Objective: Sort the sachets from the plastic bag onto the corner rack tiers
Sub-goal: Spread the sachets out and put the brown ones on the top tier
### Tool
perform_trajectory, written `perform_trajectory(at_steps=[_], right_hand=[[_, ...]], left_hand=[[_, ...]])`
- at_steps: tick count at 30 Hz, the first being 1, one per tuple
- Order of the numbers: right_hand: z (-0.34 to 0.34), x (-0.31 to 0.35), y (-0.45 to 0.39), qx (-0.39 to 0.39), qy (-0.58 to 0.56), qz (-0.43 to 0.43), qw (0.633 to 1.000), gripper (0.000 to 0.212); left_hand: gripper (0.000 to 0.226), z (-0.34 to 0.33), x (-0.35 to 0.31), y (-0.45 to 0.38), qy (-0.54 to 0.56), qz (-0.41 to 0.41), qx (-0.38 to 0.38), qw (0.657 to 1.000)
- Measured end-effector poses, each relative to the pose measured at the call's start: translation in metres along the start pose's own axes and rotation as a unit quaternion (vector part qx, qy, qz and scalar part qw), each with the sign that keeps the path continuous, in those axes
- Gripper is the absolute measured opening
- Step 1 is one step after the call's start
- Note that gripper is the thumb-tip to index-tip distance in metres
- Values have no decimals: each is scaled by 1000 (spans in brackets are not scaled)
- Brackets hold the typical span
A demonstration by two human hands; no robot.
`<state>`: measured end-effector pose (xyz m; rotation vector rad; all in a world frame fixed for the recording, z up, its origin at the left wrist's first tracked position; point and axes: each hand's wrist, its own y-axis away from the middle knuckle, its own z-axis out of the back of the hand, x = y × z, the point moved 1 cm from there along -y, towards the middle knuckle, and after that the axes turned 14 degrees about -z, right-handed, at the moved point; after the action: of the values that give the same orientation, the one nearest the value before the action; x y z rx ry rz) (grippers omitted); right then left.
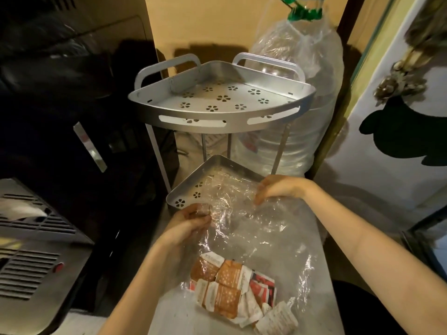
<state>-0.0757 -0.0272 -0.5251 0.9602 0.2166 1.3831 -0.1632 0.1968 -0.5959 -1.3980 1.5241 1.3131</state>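
Both hands pinched the plastic bag (244, 228): left hand (187, 224) and right hand (275, 189) at its mouth. Sachets (232, 286) lay inside, below the corner rack (217, 117)

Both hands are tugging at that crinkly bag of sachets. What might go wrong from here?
The sachets lie heaped at the plastic bag's near end, close to the surface's front edge, so a hard pull might spill them. The left hand and right hand pinch thin film, which may tear. The bag drapes over the lower tier, covering room for sorting.
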Motion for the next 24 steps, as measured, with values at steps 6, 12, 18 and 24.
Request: perform_trajectory(at_steps=[6, 12, 18, 24], right_hand=[[2, -2, 20, -15, 4, -21, 1000, 58], [-3, -4, 40, 15, -5, -49, 999, 83], [-16, -2, 62, 48, -42, -38, 997, 15], [-33, 7, 83, 58, -73, 8, 996, 40]], left_hand=[[22, -13, -8, 1, -181, -79, 60, 979], [52, -43, 19, 58, -491, -341, -53, 800], [58, -62, 61, 102, -410, -302, 47, 860], [61, -63, 57, 109, -388, -254, 73, 883]])
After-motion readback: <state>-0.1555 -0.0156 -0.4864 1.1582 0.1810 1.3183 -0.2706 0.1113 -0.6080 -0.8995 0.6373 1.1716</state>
